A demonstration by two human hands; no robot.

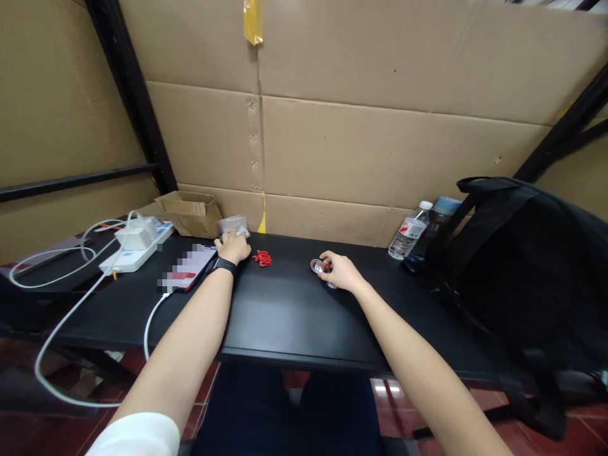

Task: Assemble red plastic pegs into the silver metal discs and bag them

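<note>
Your left hand [234, 248], fingers spread at a clear plastic bag [232, 223], is nearer the small red pieces [262, 258], just to its right; your right hand [344, 272] curls around a silvery round container [316, 266], grip unclear

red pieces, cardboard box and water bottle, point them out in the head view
Red pieces [263, 258]: head view, middle of the small pile.
Cardboard box [198, 225]: head view, its front wall.
Water bottle [409, 235]: head view, middle of its body.
</note>
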